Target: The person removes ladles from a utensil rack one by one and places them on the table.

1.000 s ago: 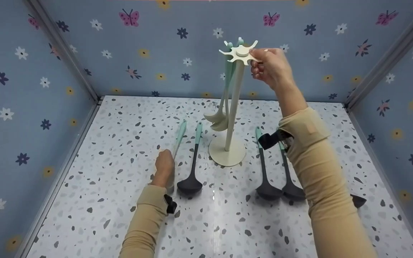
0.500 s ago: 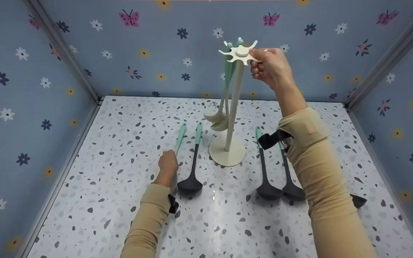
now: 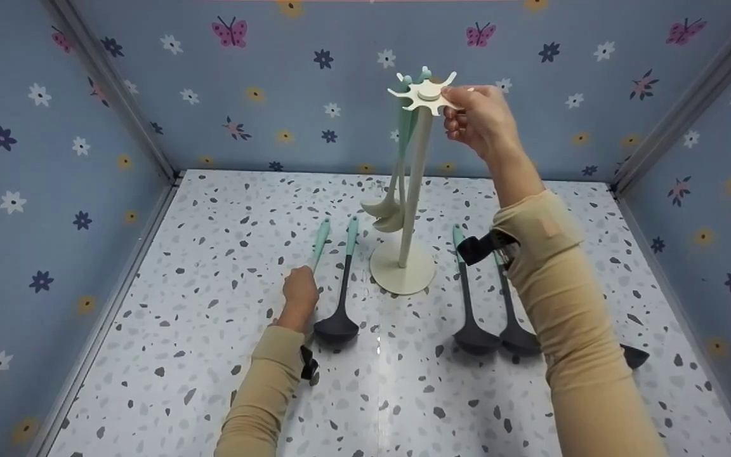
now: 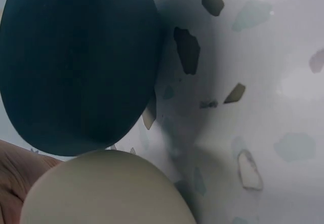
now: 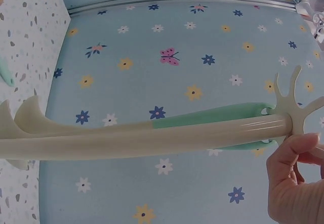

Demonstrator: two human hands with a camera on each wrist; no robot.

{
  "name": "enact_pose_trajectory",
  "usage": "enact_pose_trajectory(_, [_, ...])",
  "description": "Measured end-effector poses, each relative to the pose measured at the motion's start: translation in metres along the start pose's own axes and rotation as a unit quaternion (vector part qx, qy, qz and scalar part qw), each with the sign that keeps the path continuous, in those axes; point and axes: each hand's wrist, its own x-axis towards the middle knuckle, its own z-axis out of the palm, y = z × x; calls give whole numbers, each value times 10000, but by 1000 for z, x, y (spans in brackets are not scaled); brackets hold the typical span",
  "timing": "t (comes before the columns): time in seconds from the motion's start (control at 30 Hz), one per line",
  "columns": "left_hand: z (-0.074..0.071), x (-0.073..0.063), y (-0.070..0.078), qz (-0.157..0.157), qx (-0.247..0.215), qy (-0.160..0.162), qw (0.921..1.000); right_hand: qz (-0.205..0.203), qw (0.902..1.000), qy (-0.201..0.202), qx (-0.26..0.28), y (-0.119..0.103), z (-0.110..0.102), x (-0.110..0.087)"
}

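Blue wall panels (image 3: 353,139) printed with flowers and pink butterflies are enclosing a white tabletop (image 3: 213,222) speckled with grey chips. On its left part, the person's left hand (image 3: 300,292) is curling round the pale shaft of a cream ladle with a mint-green handle (image 3: 321,238), which is slanting low over the tabletop; the left wrist view is showing its cream bowl just beside a dark bowl. That dark grey ladle with a mint handle (image 3: 337,327) is lying between the left hand and a cream stand with a round base (image 3: 410,190). The right hand (image 3: 481,120) is pinching one prong of the stand's star-shaped hook top (image 3: 428,95). Two cream, mint-handled ladles (image 3: 389,221) are hanging from its hooks. Right of the base, two more dark ladles (image 3: 474,339) are lying side by side, and another dark bowl (image 3: 634,356) is showing past the beige right sleeve (image 3: 578,317).
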Motion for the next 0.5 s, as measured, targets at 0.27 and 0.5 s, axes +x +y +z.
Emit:
enact_pose_trajectory(0.27, [-6, 0, -2, -25, 151, -264, 9995, 20, 10000, 54, -75, -2, 0, -1])
enact_pose_trajectory(0.5, [-18, -1, 2, -46, 130, -371, 9992, 1, 9993, 111, -346, -2, 0, -2])
